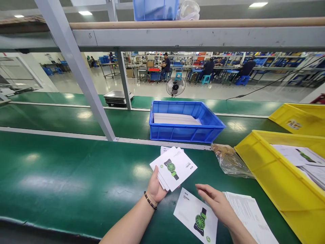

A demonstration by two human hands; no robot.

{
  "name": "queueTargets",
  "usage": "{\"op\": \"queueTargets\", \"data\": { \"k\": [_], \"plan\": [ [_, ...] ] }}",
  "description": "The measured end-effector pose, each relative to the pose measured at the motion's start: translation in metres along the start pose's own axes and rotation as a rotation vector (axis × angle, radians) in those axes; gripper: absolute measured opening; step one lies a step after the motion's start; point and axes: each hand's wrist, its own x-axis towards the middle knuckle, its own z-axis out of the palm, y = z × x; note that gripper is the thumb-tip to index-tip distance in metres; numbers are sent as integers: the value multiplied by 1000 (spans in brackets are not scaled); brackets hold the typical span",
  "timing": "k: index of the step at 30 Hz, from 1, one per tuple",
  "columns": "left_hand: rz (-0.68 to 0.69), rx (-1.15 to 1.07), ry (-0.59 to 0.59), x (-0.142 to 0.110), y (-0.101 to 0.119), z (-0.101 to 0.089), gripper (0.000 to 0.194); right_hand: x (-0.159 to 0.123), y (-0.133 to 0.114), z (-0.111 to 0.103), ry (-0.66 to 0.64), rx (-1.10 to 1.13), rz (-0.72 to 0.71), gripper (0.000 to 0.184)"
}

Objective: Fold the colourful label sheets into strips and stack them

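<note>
My left hand (157,186), with a dark bead bracelet at its wrist, grips a small fanned stack of white printed leaflets (181,169). The top one shows a black-and-green round device. Partly hidden behind this stack, more white paper (164,149) is visible. My right hand (214,201) is open, fingers stretched out and thumb apart, over the upper right edge of a similar leaflet (188,210) marked RAZOR. Whether it touches that leaflet I cannot tell. Under and beside my right forearm lies a pile of white sheets with fine print (251,217).
A blue bin (188,134) holding pale flat material stands beyond my hands. To the right, a yellow bin (269,183) contains more leaflets, with a clear plastic bag (231,161) beside it. A grey slanted post (83,74) rises at left. People sit working in the background.
</note>
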Motion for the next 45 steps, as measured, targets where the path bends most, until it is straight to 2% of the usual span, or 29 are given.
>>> {"op": "queueTargets", "data": {
  "k": [3,6,9,12,14,17,19,20,22,24,28,30,32,34,36,38,41,43,45],
  "plan": [
    [14,29,-4,-1,-7,0,47,5,4,24,-17,266,35,39],
    [1,56,-9,-2,-10,3,44,8,7,33,90,524,44,35],
    [-9,40,-46,-3,-6,7,59,10,7,23,276,657,11,32],
    [-14,12,-72,-3,1,9,77,7,3,-1,363,651,-30,37],
    [-30,16,-64,-3,4,9,81,3,-1,-16,320,542,-37,38],
    [-52,20,-46,-2,4,7,83,-1,-5,-27,88,243,-24,34],
    [-34,4,-38,-1,4,7,79,0,-5,-26,-70,13,-54,31],
    [-25,-6,-34,-1,3,8,76,1,-4,-22,-107,-86,-89,30],
    [-6,-25,-20,0,1,9,70,4,-1,-12,-89,-206,-151,30],
    [18,-31,1,1,-1,9,64,7,4,2,-42,-174,-136,33],
    [22,-15,22,0,-7,5,51,8,13,27,-37,176,5,45],
    [-9,1,32,-1,-9,2,45,8,17,33,48,344,22,42],
    [-42,10,33,-3,-8,1,44,8,18,31,197,469,-1,37],
    [-48,6,11,-4,-5,2,51,7,18,20,327,548,-59,35],
    [-41,4,-20,-5,0,4,67,6,16,2,387,564,-124,36],
    [-36,16,-29,-5,4,7,80,5,13,-17,358,470,-164,37],
    [-49,25,-4,-4,7,9,88,4,5,-35,154,153,-154,37],
    [-45,3,13,-2,7,10,85,5,0,-34,-17,-60,-132,34],
    [-30,-30,29,-1,5,11,77,6,-2,-23,-88,-186,-128,31]
  ]
}}
